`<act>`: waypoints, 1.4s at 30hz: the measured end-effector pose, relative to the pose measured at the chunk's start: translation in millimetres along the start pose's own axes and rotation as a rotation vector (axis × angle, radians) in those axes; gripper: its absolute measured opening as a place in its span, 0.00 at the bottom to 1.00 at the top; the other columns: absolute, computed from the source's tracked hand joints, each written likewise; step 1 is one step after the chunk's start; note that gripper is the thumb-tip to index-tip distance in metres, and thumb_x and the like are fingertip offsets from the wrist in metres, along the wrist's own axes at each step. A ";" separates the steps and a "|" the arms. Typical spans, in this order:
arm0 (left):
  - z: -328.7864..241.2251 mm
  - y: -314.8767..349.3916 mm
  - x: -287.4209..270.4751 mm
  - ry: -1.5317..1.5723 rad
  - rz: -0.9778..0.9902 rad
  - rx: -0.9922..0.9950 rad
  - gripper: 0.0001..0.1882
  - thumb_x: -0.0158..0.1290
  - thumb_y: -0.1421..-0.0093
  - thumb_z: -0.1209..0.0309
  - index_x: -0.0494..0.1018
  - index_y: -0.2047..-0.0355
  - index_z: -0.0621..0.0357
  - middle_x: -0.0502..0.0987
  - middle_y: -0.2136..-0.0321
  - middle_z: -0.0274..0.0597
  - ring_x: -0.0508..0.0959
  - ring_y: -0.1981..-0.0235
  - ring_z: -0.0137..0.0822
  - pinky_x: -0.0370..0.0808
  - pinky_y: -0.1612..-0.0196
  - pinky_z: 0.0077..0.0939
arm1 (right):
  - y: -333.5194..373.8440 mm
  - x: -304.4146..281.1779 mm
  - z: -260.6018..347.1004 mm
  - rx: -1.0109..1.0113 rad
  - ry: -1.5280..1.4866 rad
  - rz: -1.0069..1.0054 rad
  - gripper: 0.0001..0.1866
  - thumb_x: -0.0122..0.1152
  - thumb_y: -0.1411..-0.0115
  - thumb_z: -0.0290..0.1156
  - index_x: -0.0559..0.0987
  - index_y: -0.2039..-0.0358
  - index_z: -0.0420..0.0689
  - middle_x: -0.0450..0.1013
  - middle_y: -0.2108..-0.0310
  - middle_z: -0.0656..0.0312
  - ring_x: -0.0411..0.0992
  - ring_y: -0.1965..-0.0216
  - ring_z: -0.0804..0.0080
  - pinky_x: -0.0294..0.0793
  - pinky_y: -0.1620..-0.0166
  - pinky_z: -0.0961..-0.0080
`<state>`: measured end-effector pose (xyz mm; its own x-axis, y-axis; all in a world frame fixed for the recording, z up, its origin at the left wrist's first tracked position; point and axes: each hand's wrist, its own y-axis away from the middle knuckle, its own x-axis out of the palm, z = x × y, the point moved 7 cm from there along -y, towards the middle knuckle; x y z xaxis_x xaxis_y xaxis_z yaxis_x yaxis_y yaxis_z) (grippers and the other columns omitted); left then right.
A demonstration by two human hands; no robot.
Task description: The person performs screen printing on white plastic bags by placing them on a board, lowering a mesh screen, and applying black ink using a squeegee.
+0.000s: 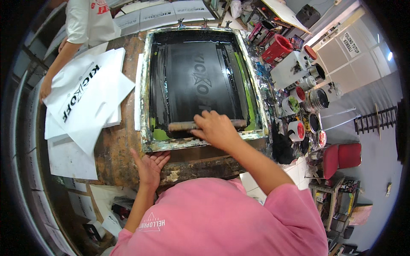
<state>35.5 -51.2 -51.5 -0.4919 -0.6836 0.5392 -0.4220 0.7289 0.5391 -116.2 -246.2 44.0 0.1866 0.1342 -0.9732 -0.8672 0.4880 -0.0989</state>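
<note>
Inside the screen frame [146, 94], close to its near edge, the right hand [213, 128] grips the squeegee [181, 126] mid-handle, presumably to press evenly. The squeegee's long axis runs left to right, roughly parallel to that edge; its blade is hidden. Below the frame's near-left corner, the left hand [150, 166] lies palm up, fingers loosely spread (contact is hard to tell), perhaps to steady or support the frame.

On my feed, the mesh [181, 77] of the screen frame [146, 85] bears dark slanted capitals; left of the frame, a white sheet [87, 100], black capitals; beyond it, pale sheets [158, 16], similar print; nearer me, a pink shirt [218, 217], white lettering; far right, a black-lettered sign [351, 44].
</note>
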 end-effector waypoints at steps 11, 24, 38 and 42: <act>-67.2 41.7 47.9 0.231 0.574 0.281 0.49 0.28 0.35 0.28 0.66 0.40 0.65 0.68 0.40 0.71 0.65 0.35 0.66 0.62 0.32 0.58 | 15.2 -105.3 53.1 0.062 0.232 -0.438 0.20 0.66 0.45 0.47 0.76 0.59 0.48 0.70 0.63 0.58 0.70 0.55 0.60 0.59 0.41 0.42; -34.6 -43.9 47.8 -2.113 -0.220 0.758 0.56 0.37 0.42 0.23 0.52 0.26 0.53 0.40 0.27 0.67 0.36 0.25 0.62 0.21 0.35 0.78 | -89.6 -275.2 43.2 -0.042 0.371 -0.671 0.23 0.50 0.38 0.48 0.76 0.79 0.41 0.70 0.84 0.58 0.67 0.80 0.66 0.68 0.64 0.61; -141.5 -32.2 150.7 -1.172 -0.237 1.050 0.20 0.58 0.35 0.68 0.76 0.46 0.69 0.75 0.42 0.59 0.65 0.32 0.52 0.57 0.30 0.46 | -139.9 -313.8 22.5 0.373 -0.162 -0.318 0.21 0.49 0.33 0.45 0.79 0.74 0.42 0.70 0.82 0.62 0.63 0.83 0.74 0.64 0.78 0.75; -156.8 -30.6 99.7 -1.035 -0.334 1.017 0.20 0.57 0.35 0.72 0.75 0.44 0.68 0.74 0.41 0.58 0.68 0.34 0.44 0.61 0.31 0.38 | -132.4 -312.4 7.7 0.038 0.004 -0.536 0.20 0.53 0.34 0.46 0.80 0.67 0.41 0.74 0.75 0.57 0.68 0.75 0.63 0.65 0.67 0.69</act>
<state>118.8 -147.5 87.3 -0.3928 -0.8088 -0.4376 -0.7447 0.5589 -0.3646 -56.1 -346.0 362.7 0.5966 -0.1457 -0.7892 -0.6335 0.5182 -0.5746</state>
